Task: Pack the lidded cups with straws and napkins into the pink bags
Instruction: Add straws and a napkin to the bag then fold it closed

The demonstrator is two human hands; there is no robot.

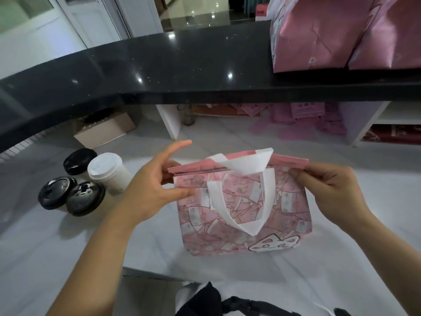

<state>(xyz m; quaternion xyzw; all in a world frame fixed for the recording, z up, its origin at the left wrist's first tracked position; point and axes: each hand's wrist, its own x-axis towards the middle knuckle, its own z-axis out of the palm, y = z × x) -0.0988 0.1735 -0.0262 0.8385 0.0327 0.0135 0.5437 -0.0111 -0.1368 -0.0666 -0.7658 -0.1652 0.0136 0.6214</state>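
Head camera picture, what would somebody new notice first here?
Most likely the pink patterned bag with white handles, standing mid-frame on the white counter, its top edge pinched by the left hand and right hand. Next, four lidded cups clustered left of it, three black-lidded and one white. Upper right, larger pink bags sit on the black ledge.

A pink bag (243, 210) stands on a white counter (57, 252). Four lidded cups (79, 185) crowd its left side; open counter lies nearer. A black ledge (159, 71) overhangs behind.

A black counter (182, 65) stands above a cardboard box (104, 131).
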